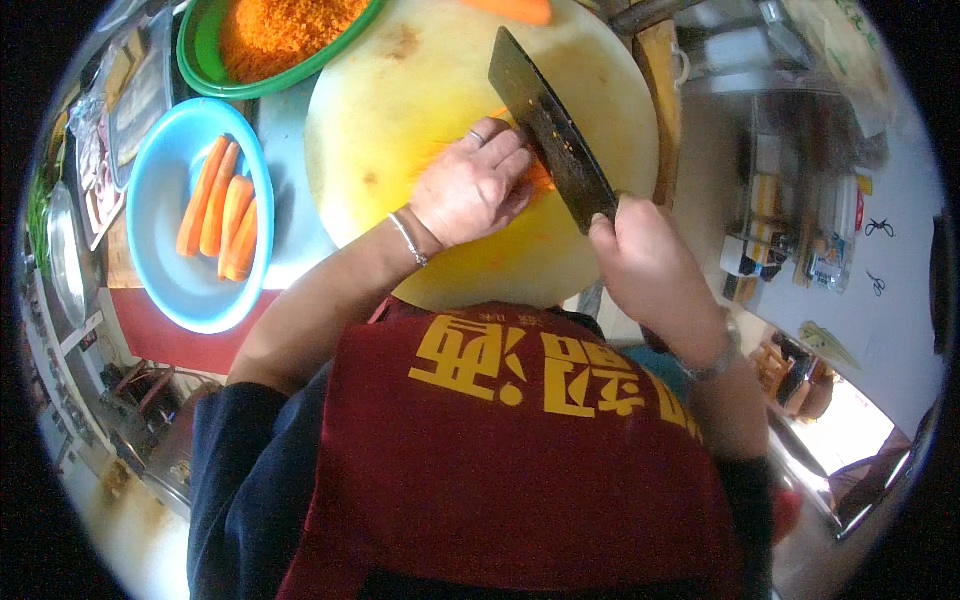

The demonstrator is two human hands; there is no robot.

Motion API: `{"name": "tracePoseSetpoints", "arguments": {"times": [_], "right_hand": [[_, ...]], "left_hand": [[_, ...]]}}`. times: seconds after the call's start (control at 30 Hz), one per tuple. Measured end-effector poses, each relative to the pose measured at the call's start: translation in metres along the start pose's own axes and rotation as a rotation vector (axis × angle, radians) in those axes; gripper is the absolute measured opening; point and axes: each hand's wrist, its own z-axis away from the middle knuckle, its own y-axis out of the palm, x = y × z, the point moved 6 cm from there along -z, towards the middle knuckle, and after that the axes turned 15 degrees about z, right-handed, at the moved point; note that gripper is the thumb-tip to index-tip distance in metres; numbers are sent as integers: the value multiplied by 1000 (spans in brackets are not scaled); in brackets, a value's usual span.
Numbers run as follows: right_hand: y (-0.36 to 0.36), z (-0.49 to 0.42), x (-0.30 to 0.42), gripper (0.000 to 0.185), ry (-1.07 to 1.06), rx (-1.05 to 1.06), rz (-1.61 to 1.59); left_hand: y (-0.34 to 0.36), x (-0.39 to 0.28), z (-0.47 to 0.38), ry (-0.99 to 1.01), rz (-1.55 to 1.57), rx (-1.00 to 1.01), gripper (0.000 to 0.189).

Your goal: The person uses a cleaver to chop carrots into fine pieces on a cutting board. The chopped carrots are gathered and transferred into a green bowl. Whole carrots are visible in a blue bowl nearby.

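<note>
My right hand (pixel 637 247) grips the handle of a dark cleaver (pixel 551 131), its broad blade slanting up and left over a round cutting board (pixel 360 150). Close against the blade's left side lies my left hand (pixel 480 180), fingers curled and pressing down on cut carrot (pixel 540 177), which is mostly hidden under them. Carrot shreds show beside the fingertips. A whole peeled carrot (pixel 517 9) rests at the board's far edge. Left of the board, a light blue plastic basin (pixel 157 262) holds several peeled carrots (pixel 214 202).
A green basin (pixel 196 67) heaped with finely cut carrot (pixel 285 34) stands at the upper left, next to the board. Farther left are a clear tray (pixel 142 112) and a metal bowl (pixel 67 255). Scissors (pixel 879 228) are at the far right.
</note>
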Motion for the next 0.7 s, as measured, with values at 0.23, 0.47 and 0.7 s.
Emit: {"name": "tracePoseSetpoints", "arguments": {"times": [0.23,0.47,0.7], "right_hand": [[-8,4,2,29,-36,-75,-34],[-28,20,-1,32,146,-32,-144],[-15,24,-14,30,112,-64,-25]], "left_hand": [[-3,0,1,-24,12,-91,45],[-4,5,1,-114,5,-185,67],[3,7,2,-148,-65,-81,59]]}}
